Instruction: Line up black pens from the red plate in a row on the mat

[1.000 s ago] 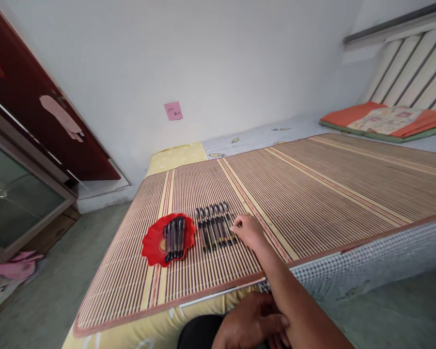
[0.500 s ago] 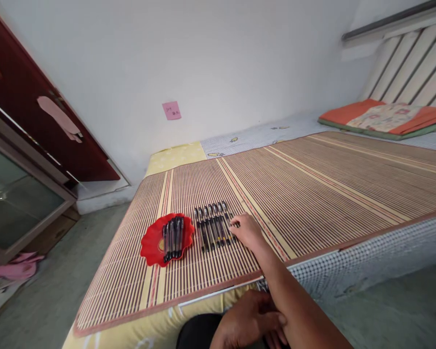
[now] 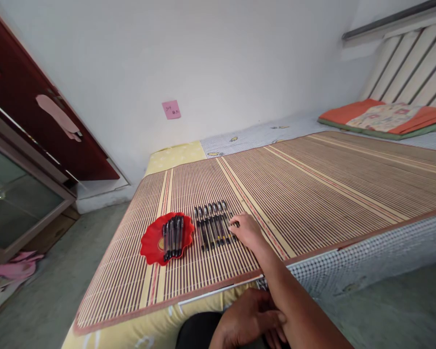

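My right hand [image 3: 247, 230] is at the right end of a row of several black pens [image 3: 213, 225], its thumb and index finger pinched on the last pen [image 3: 233, 236], partly hidden by the fingers. The pens lie side by side with narrow gaps, on a striped bamboo mat [image 3: 294, 194]. Left of the row, a red wavy-rimmed dish [image 3: 149, 242] holds several more dark pens [image 3: 173, 237], bunched together. Low in the view, my left hand [image 3: 249, 317] rests by my lap with fingers curled, beside my right forearm; no object shows in it.
The mat covers a bed whose yellow and checked sheet [image 3: 178, 152] shows at the edges. Folded orange bedding [image 3: 385, 116] lies at the far right. A pink note [image 3: 171, 109] is on the wall. Left of the bed are a glass-fronted cabinet [image 3: 18, 203] and a dark red door [image 3: 32, 92].
My right fingers have shifted very slightly left at the end pen. The left hand, the dish and the other pens look the same.
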Demonstrator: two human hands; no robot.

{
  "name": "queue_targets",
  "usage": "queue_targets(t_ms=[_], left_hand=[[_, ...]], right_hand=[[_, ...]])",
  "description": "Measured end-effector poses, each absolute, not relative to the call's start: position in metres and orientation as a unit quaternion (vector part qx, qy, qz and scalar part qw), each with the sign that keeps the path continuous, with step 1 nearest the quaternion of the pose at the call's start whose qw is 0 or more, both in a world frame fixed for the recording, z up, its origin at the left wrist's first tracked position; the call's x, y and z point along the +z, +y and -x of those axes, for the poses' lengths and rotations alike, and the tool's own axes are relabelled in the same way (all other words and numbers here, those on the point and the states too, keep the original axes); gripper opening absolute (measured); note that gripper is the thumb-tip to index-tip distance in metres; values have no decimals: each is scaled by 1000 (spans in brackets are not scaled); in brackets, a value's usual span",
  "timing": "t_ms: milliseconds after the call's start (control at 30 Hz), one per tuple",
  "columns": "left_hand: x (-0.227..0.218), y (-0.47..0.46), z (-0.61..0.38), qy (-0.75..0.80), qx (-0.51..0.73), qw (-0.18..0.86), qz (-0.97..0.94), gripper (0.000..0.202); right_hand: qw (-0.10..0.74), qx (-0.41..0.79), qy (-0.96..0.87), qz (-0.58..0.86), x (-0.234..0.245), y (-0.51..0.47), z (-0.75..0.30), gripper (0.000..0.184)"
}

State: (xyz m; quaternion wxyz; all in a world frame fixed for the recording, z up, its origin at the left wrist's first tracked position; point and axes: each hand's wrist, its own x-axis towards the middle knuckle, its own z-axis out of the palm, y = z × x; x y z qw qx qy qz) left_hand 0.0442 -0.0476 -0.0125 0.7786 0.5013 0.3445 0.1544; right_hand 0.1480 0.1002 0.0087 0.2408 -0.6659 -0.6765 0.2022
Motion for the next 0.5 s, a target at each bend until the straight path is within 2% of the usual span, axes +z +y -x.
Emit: queue_targets(t_ms=[400,500], left_hand=[[-28,-47,-42,335,158,787,-494,53],[-31,-47,-42,331,157,789,-494,53]], right_hand=[[254,224,-657,674,13,98,-153,15],[228,216,-644,697,15,99,-159,10]])
